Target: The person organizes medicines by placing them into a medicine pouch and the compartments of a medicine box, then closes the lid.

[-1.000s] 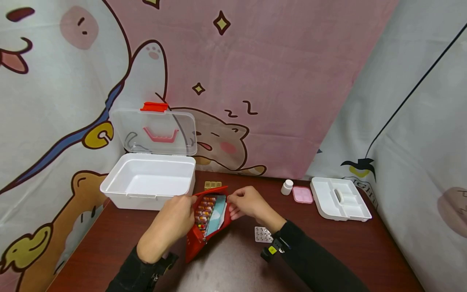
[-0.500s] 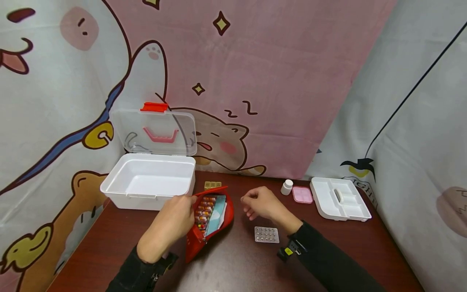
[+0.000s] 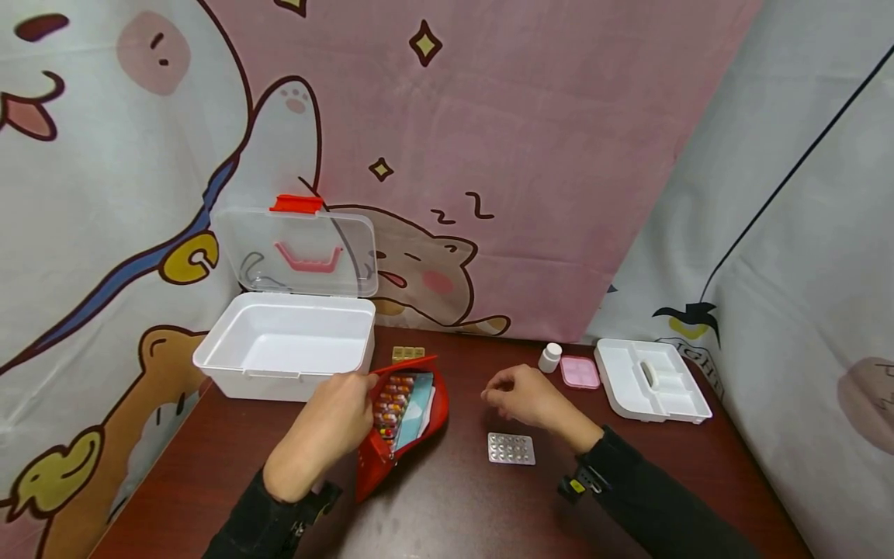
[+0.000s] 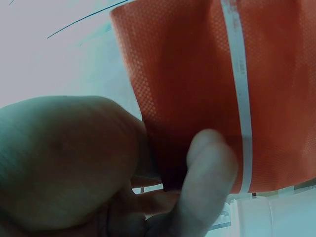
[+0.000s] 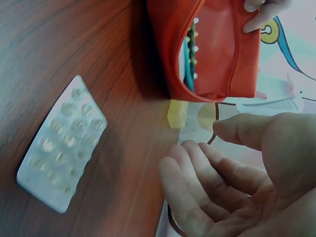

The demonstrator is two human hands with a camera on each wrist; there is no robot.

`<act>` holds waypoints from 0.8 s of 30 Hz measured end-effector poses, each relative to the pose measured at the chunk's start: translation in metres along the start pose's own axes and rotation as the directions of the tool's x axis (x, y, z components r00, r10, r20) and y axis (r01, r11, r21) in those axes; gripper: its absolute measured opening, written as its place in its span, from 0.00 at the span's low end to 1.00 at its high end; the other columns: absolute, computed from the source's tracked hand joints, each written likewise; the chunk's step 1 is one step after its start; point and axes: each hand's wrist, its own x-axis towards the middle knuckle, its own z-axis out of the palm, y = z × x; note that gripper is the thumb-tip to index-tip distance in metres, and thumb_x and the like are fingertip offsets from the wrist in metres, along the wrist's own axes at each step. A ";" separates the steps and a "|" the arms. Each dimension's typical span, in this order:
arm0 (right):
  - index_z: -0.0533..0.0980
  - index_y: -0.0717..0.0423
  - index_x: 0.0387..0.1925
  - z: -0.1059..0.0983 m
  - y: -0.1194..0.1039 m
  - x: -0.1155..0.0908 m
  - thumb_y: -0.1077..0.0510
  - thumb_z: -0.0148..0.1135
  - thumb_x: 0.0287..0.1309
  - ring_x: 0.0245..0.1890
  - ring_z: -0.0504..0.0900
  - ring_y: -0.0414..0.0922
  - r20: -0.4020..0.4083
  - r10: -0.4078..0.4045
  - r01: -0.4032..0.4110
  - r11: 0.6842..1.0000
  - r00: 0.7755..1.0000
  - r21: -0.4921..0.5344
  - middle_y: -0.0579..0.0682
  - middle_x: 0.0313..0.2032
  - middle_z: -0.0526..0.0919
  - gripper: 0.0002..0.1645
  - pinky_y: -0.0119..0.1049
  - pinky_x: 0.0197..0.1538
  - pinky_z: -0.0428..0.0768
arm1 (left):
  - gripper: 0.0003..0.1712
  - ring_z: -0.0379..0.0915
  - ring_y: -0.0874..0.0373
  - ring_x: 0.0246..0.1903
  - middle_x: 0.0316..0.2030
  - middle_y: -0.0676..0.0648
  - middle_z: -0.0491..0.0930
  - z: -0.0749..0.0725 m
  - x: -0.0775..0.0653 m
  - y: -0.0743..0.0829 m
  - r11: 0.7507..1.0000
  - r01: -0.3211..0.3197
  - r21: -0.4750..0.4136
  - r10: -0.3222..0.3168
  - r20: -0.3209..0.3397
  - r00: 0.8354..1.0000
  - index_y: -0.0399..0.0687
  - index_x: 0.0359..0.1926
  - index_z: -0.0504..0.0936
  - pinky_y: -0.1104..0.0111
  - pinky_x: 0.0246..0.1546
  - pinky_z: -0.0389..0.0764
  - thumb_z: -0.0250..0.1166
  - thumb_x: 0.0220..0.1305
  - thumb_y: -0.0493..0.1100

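My left hand (image 3: 334,419) grips the left edge of a red zip pouch (image 3: 372,470), its thumb against the fabric in the left wrist view. The pouch's mouth gapes. Inside show a blister pack of red-and-yellow capsules (image 3: 389,404) and a light-blue packet (image 3: 417,407) with a white edge beside it. My right hand (image 3: 525,397) hovers right of the pouch, holding nothing; its fingers are loosely bent and the thumb stands apart in the right wrist view. Nearer the front, below that hand, a silver blister pack (image 3: 511,449) lies flat on the table.
An opened white box (image 3: 279,386) with a clear lid (image 3: 293,279) stands back left. A gold blister pack (image 3: 408,354) lies behind the pouch. At the back right are a white bottle (image 3: 549,358), a small pink case (image 3: 580,372) and a white divided tray (image 3: 628,400).
My right hand has let go of the pouch's right edge and drawn away to the right, uncovering the silver blister pack. The left hand and pouch have stayed in place.
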 end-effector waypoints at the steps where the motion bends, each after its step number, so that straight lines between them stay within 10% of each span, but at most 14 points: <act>1: 0.89 0.52 0.40 -0.002 0.002 -0.001 0.52 0.73 0.70 0.28 0.87 0.44 0.001 -0.006 0.006 1.000 1.000 -0.017 0.52 0.30 0.89 0.07 0.35 0.33 0.82 | 0.22 0.89 0.45 0.49 0.54 0.35 0.91 0.000 0.000 0.000 1.000 -0.002 0.000 0.002 -0.001 1.000 0.34 0.61 0.89 0.50 0.48 0.90 0.63 0.67 0.29; 11: 0.90 0.54 0.49 -0.013 0.027 -0.005 0.51 0.75 0.67 0.39 0.83 0.40 0.130 -0.233 0.258 0.938 0.964 -0.230 0.45 0.41 0.91 0.15 0.36 0.44 0.81 | 0.22 0.89 0.43 0.50 0.54 0.34 0.91 0.002 0.001 0.000 1.000 0.006 0.005 -0.006 0.006 1.000 0.33 0.61 0.88 0.49 0.50 0.90 0.63 0.68 0.29; 24: 0.88 0.55 0.56 -0.002 0.042 -0.018 0.49 0.84 0.58 0.47 0.83 0.43 0.323 -0.216 0.348 0.827 0.921 -0.442 0.49 0.50 0.86 0.27 0.45 0.55 0.84 | 0.22 0.89 0.45 0.49 0.53 0.34 0.91 0.002 0.000 -0.001 1.000 -0.005 0.002 0.005 -0.004 1.000 0.32 0.60 0.88 0.50 0.48 0.90 0.63 0.68 0.29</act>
